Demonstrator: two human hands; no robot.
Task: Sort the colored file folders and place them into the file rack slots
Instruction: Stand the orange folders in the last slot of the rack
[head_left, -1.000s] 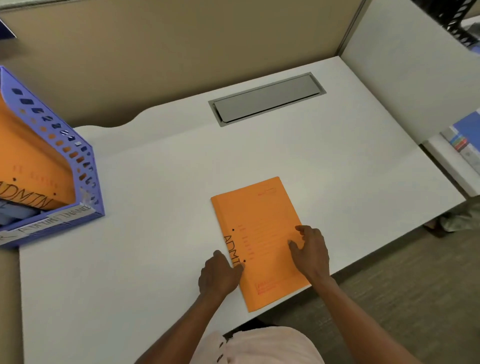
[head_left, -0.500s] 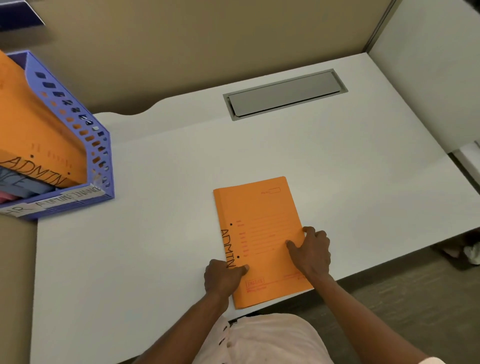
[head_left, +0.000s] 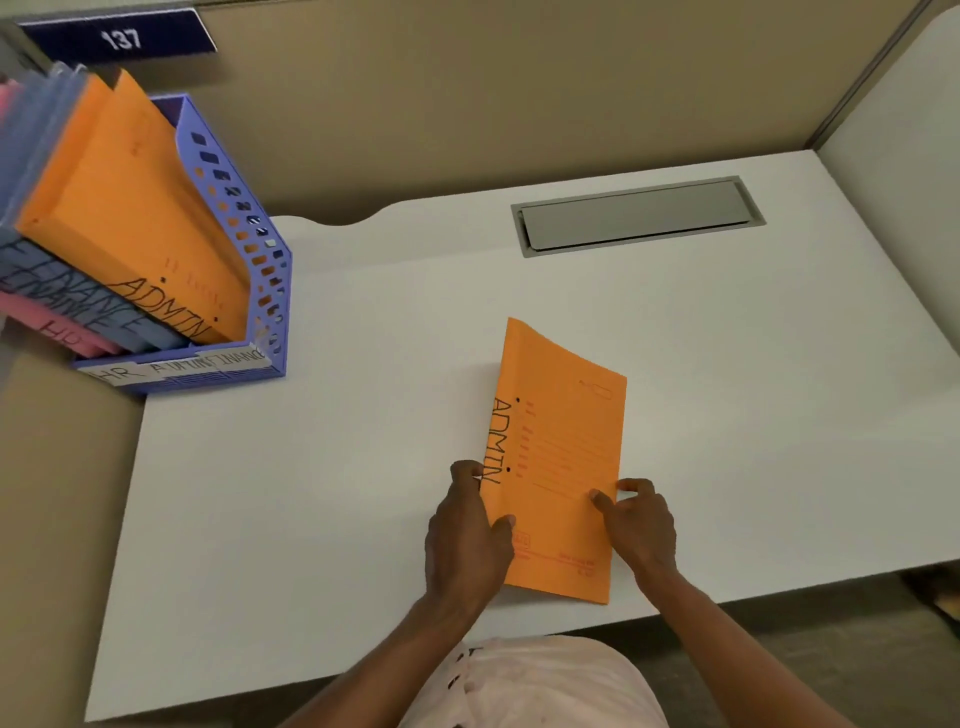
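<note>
I am gripping the orange folder (head_left: 563, 457) marked "ADMIN", my left hand (head_left: 467, 540) pinching its spine edge and my right hand (head_left: 641, 525) pinching the opposite edge. It is sitting near the desk's (head_left: 363, 415) front edge, long axis pointing away from me. The blue rack (head_left: 234, 270), labelled "HR", "ADMIN", "FINANCE", is standing well apart at far left, holding orange, blue and pink folders below a "137" sign (head_left: 122, 37).

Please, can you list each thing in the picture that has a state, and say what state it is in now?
orange ADMIN folder: closed, left edge lifted off desk, gripped by both hands.
left hand: pinching folder's spine edge.
right hand: pinching folder's right edge.
file rack: upright, holding orange, blue and pink folders.
desk cable hatch: lid shut.
</note>
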